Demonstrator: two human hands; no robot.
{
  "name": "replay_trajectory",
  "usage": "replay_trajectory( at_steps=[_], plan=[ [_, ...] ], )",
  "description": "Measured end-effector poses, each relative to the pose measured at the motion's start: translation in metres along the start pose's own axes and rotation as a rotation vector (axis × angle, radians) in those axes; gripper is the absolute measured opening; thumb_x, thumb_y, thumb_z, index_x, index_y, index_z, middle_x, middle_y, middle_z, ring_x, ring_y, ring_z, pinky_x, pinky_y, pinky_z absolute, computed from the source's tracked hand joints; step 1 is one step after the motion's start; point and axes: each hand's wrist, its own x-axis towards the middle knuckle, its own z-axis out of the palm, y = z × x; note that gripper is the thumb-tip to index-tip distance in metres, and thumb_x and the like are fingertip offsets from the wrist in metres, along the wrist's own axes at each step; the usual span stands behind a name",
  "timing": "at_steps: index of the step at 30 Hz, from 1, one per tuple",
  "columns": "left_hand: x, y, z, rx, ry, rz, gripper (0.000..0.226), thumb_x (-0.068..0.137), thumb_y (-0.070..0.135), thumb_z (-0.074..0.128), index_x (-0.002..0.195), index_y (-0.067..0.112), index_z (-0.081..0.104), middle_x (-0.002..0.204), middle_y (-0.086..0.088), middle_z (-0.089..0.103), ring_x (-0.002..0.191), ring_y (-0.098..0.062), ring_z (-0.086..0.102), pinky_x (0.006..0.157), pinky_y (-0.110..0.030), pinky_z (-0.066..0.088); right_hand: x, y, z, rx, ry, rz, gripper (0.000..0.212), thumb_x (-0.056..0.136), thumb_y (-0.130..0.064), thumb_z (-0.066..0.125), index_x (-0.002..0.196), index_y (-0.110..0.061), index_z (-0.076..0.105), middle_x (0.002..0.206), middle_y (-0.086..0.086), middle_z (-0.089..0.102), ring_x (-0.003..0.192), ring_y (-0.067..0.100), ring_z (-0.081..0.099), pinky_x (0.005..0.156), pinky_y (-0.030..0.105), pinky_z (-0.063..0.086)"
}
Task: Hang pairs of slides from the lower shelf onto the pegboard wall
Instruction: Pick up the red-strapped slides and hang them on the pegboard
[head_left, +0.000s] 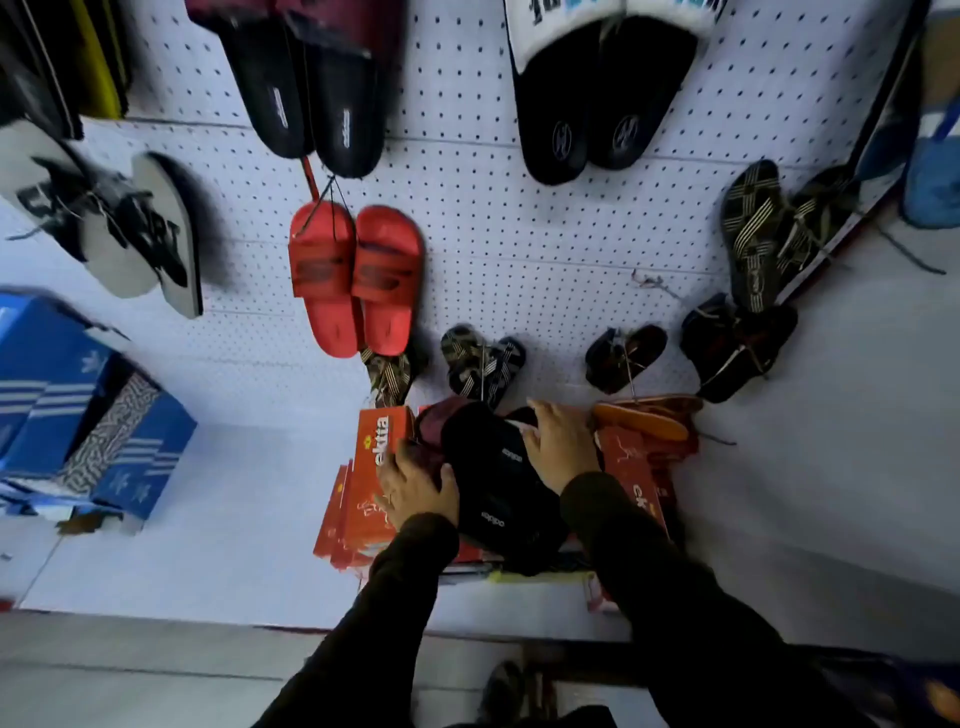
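Note:
A pair of black slides (498, 483) with a maroon strap end (436, 426) lies on red shoe boxes (363, 499) on the lower white shelf (234, 493). My left hand (415, 488) grips the pair's left side, thumb over the black sole. On the right side rests my right hand (563, 447), fingers spread toward the far end. The white pegboard wall (519, 234) rises behind, with red slides (356, 275) hanging just above and left.
More pairs hang on the pegboard: black slides (311, 93), black-and-white slides (597, 88), striped sandals (758, 234), small dark sandals (483, 364). Blue shoe boxes (78, 410) stand at the shelf's left. An orange sole (644, 418) lies right of my hands.

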Motion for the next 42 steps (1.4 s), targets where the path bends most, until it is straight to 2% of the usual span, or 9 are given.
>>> replay_trajectory(
  at_steps=[4, 10, 14, 16, 19, 22, 31, 36, 42],
  plan=[
    [-0.012, -0.014, 0.022, -0.444, -0.222, -0.614, 0.08, 0.09, 0.021, 0.062, 0.152, -0.002, 0.017, 0.157, -0.024, 0.027, 0.145, -0.038, 0.03, 0.119, -0.041, 0.026, 0.008, 0.009, 0.016, 0.021, -0.282, 0.119, 0.05, 0.102, -0.029, 0.043, 0.151, -0.018, 0.037, 0.143, 0.015, 0.055, 0.129, 0.037, 0.054, 0.103, 0.047, 0.046],
    [-0.016, -0.025, 0.042, -0.689, -0.446, -0.768, 0.06, 0.09, 0.023, 0.064, 0.142, 0.003, 0.044, 0.142, -0.016, 0.054, 0.107, -0.032, 0.059, 0.074, -0.035, 0.053, 0.022, 0.016, 0.028, 0.293, -0.245, 0.272, 0.048, 0.091, -0.023, 0.064, 0.137, -0.012, 0.057, 0.136, 0.015, 0.063, 0.126, 0.032, 0.059, 0.105, 0.036, 0.048],
    [-0.013, -0.035, 0.032, -0.872, -0.423, -0.808, 0.062, 0.091, 0.007, 0.061, 0.147, 0.017, 0.036, 0.123, -0.019, 0.063, 0.095, -0.038, 0.065, 0.079, -0.046, 0.048, 0.024, 0.02, 0.034, 0.363, -0.309, 0.373, 0.05, 0.08, -0.016, 0.077, 0.127, -0.007, 0.066, 0.128, 0.016, 0.068, 0.121, 0.033, 0.063, 0.103, 0.035, 0.05],
    [-0.011, -0.042, 0.022, -0.938, -0.389, -0.794, 0.071, 0.091, 0.0, 0.058, 0.149, 0.029, 0.03, 0.125, -0.022, 0.061, 0.081, -0.036, 0.064, 0.083, -0.048, 0.049, 0.022, 0.019, 0.037, 0.392, -0.394, 0.43, 0.05, 0.078, -0.012, 0.078, 0.125, -0.004, 0.066, 0.127, 0.017, 0.068, 0.119, 0.035, 0.063, 0.098, 0.041, 0.054],
    [-0.008, -0.055, 0.007, -0.888, -0.365, -0.748, 0.057, 0.091, 0.002, 0.06, 0.144, 0.013, 0.043, 0.107, -0.021, 0.062, 0.068, -0.03, 0.06, 0.082, -0.046, 0.051, 0.014, 0.013, 0.041, 0.526, -0.498, 0.483, 0.054, 0.08, -0.003, 0.073, 0.133, -0.006, 0.061, 0.132, 0.015, 0.065, 0.122, 0.034, 0.061, 0.082, 0.037, 0.055],
    [-0.003, -0.058, -0.014, -0.884, -0.309, -0.667, 0.051, 0.091, 0.005, 0.059, 0.141, 0.005, 0.046, 0.127, -0.024, 0.06, 0.086, -0.032, 0.061, 0.074, -0.046, 0.053, 0.004, 0.004, 0.043, 0.676, -0.503, 0.539, 0.072, 0.079, 0.002, 0.073, 0.145, -0.011, 0.048, 0.141, 0.012, 0.058, 0.127, 0.034, 0.056, 0.086, 0.04, 0.056],
    [0.021, -0.022, -0.094, -0.953, -0.198, -0.228, 0.052, 0.094, 0.007, 0.057, 0.144, 0.012, 0.045, 0.143, -0.015, 0.051, 0.123, -0.036, 0.055, 0.082, -0.041, 0.051, 0.008, -0.052, 0.012, 0.989, -0.266, 0.435, 0.074, 0.071, 0.01, 0.076, 0.135, -0.015, 0.049, 0.13, 0.009, 0.06, 0.122, 0.036, 0.06, 0.092, 0.053, 0.056],
    [0.042, 0.011, -0.142, -1.0, -0.129, -0.015, 0.051, 0.093, 0.009, 0.059, 0.142, 0.013, 0.047, 0.134, -0.011, 0.053, 0.109, -0.026, 0.055, 0.081, -0.042, 0.053, 0.02, -0.096, -0.029, 1.071, -0.083, 0.234, 0.07, 0.07, 0.013, 0.077, 0.131, -0.01, 0.05, 0.128, 0.013, 0.062, 0.108, 0.027, 0.063, 0.065, 0.03, 0.054],
    [0.07, 0.055, -0.206, -0.991, -0.022, 0.207, 0.052, 0.093, 0.007, 0.059, 0.143, 0.006, 0.046, 0.141, -0.015, 0.052, 0.12, -0.036, 0.057, 0.098, -0.052, 0.05, 0.038, -0.15, -0.08, 1.111, 0.108, 0.059, 0.062, 0.07, 0.009, 0.079, 0.123, -0.011, 0.054, 0.125, 0.011, 0.063, 0.118, 0.03, 0.062, 0.102, 0.048, 0.052]
  ],
)
